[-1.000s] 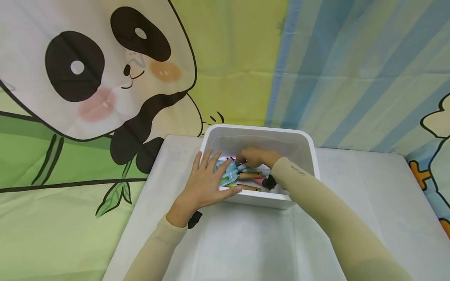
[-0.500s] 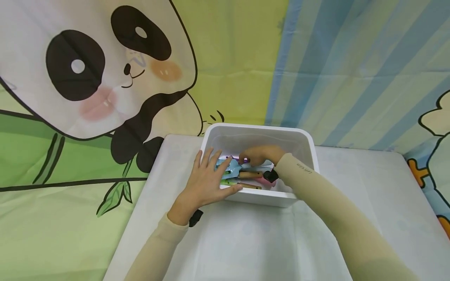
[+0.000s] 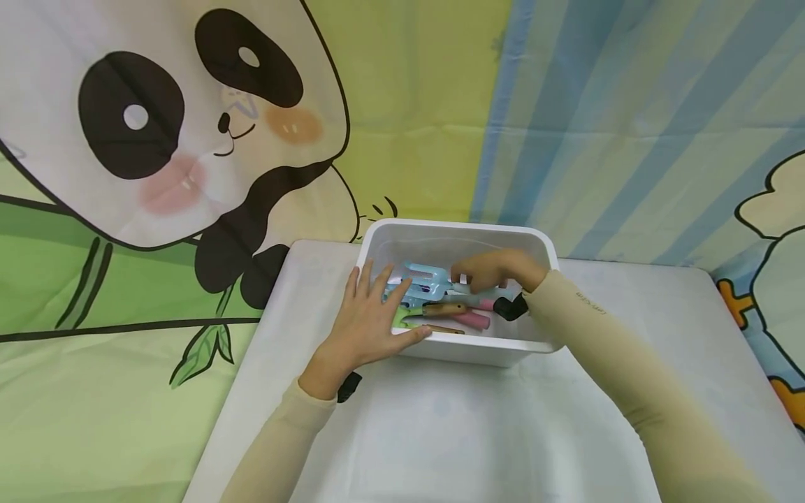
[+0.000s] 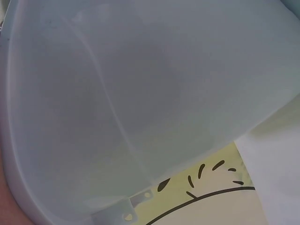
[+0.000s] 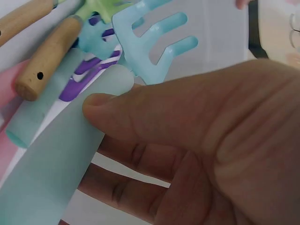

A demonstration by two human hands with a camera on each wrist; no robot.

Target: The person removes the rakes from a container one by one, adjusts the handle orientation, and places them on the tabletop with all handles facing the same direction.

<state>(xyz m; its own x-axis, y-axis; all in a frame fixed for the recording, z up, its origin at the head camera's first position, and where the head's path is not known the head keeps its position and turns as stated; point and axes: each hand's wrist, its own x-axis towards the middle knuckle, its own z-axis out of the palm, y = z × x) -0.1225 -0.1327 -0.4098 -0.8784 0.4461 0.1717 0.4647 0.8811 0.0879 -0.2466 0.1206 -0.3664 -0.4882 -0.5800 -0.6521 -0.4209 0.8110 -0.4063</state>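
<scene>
My right hand (image 3: 487, 271) is inside a white plastic bin (image 3: 459, 225) and grips a light blue hand rake (image 3: 430, 283) by its handle. The right wrist view shows the thumb pressed along the pale blue handle (image 5: 70, 140), with fingers underneath; the rake's prongs (image 5: 164, 28) point away from the hand. My left hand (image 3: 367, 321) rests at the bin's near left corner, fingers spread and straight, thumb along the front rim. Under the rake lie another light blue tool (image 5: 96, 40) and a purple-and-white striped piece (image 5: 84, 79).
In the bin are also tools with wooden handles (image 3: 443, 310), a pink handle (image 3: 472, 320) and a green tool head (image 3: 402, 316). The bin stands on a white-covered table (image 3: 434, 433), near a printed cloth backdrop (image 3: 434, 126) with a panda. The bin's smooth wall (image 4: 154, 84) fills most of the left wrist view.
My right hand has drawn back to the right within the bin, and a light blue hand rake now shows in its grip, above the other tools. The left hand stays on the rim.
</scene>
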